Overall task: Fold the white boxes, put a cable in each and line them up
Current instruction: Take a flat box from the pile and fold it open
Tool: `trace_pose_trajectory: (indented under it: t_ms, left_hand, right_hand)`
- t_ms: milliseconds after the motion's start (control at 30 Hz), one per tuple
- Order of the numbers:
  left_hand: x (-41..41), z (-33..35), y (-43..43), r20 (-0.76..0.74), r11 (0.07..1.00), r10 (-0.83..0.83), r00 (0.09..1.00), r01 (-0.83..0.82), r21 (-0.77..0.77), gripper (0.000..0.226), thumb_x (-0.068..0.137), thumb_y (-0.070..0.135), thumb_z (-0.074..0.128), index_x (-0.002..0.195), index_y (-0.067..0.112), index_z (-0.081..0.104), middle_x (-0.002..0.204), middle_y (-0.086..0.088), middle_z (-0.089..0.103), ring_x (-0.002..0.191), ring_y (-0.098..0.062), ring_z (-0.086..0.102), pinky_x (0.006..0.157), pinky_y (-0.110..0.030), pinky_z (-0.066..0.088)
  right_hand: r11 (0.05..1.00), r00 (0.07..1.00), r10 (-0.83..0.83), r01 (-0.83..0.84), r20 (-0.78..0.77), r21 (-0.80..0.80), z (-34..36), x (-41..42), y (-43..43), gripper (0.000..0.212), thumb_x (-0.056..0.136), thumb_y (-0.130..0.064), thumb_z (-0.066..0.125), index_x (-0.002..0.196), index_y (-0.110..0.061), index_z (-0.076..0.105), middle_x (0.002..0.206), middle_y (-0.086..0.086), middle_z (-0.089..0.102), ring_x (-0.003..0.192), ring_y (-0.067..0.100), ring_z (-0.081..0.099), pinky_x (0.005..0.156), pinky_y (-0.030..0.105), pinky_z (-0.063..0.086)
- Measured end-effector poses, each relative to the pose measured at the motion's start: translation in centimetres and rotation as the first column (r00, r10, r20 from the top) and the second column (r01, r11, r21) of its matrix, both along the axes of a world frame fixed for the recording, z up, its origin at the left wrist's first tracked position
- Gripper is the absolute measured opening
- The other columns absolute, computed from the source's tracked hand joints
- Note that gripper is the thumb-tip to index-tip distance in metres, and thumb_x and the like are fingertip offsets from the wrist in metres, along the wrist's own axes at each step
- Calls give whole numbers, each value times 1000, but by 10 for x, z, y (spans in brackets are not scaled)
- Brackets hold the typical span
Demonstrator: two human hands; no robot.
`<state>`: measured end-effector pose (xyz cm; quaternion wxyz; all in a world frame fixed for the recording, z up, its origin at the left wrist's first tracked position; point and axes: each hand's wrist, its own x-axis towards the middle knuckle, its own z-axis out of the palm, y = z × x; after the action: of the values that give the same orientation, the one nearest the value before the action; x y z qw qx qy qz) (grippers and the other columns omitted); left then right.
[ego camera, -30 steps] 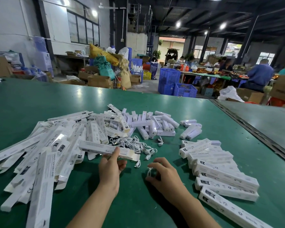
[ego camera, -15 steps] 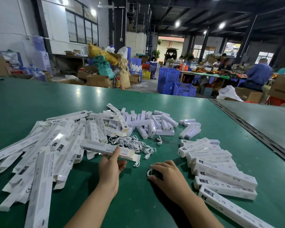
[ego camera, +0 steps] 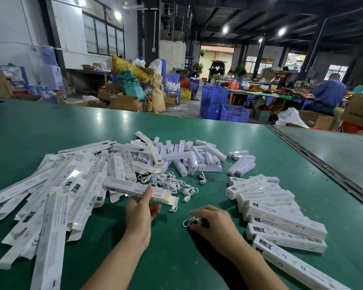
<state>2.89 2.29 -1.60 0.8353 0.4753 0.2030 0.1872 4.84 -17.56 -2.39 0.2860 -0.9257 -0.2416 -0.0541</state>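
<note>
On bare table (ego camera: 172, 260) patch | left hand (ego camera: 139, 215) holds box (ego camera: 125, 187) | right hand (ego camera: 217, 223) pinches cable (ego camera: 186, 222)

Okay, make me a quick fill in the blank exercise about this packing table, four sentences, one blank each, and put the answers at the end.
1. The left hand grips a long white ____.
2. The right hand pinches a small coiled white ____.
3. The top of the table is ____ in colour.
4. The row of closed boxes lies on the person's ____ side.
Missing words: box, cable, green, right.
</note>
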Motion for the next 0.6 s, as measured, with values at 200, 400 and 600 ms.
trace_pose_trajectory:
  t_ms: [200,400,600]
  left_hand:
    - [-1,1,0,-11,1000,-9,1000,9,-2,18,95,24,65,90,12,53,73,-6,55,59,-15,58,59,-30,49]
    - [-1,-1,-2,-24,999,-39,999,39,8,18,95,23,66,86,13,53,70,-3,58,59,-15,59,60,-29,50]
    - [-1,-5,-10,-26,989,-57,998,60,133,16,93,21,68,102,11,59,82,-3,71,68,-17,68,62,-30,54]
  right_hand:
    - [998,1000,5,-7,31,66,3,-4,2,23,90,-37,68,106,-22,75,101,-5,64,90,10,62,85,15,43]
    - [973,996,-57,41,65,225,7,-11,5,20,84,-30,75,100,-18,76,94,-9,65,77,2,61,78,12,47]
    - [900,993,-111,85,35,427,8,-16,11,18,78,-23,82,80,-35,68,78,-17,68,74,1,63,68,11,47]
